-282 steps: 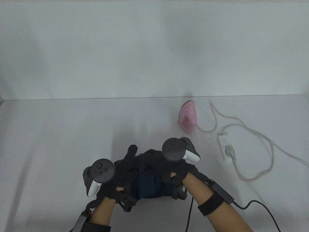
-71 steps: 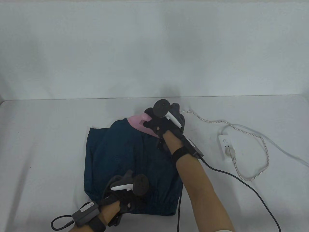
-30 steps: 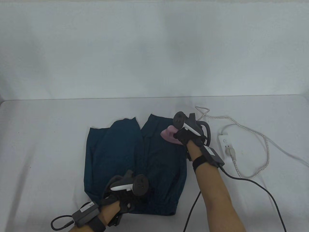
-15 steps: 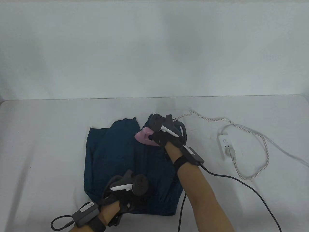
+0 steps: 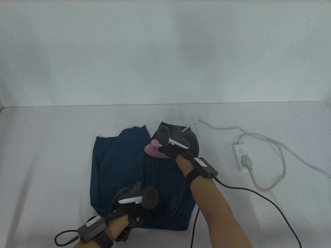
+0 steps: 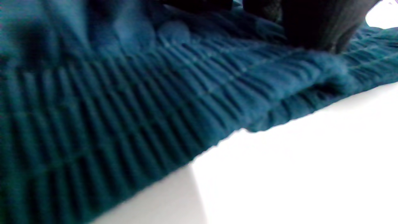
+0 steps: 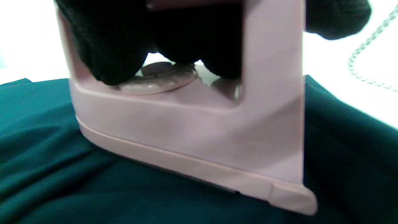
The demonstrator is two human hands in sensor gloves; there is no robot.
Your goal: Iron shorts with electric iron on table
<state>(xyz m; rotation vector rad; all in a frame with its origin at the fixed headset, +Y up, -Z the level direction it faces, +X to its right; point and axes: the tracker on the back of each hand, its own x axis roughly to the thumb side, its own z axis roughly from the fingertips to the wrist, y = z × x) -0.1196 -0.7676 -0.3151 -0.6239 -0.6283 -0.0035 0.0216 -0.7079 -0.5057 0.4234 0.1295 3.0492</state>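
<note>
Dark teal shorts point(image 5: 121, 168) lie spread flat on the white table, waistband toward the front edge. My right hand point(image 5: 172, 149) grips the handle of a small pink iron point(image 5: 152, 149) that rests sole-down on the right leg of the shorts, near the crotch. In the right wrist view the gloved fingers point(image 7: 108, 46) wrap through the iron's handle point(image 7: 192, 124) over the teal cloth point(image 7: 62, 174). My left hand point(image 5: 134, 209) rests on the elastic waistband point(image 6: 140, 102) at the front and presses it down.
A white power strip point(image 5: 241, 155) lies at the right with the iron's braided cord point(image 5: 274, 152) plugged in and looping across the table. A black glove cable point(image 5: 261, 199) trails off my right wrist. A white wall rises behind the table.
My right hand has slid the iron left across the right leg, from its outer edge toward the crotch, then slightly back toward me. My left hand has stayed on the waistband.
</note>
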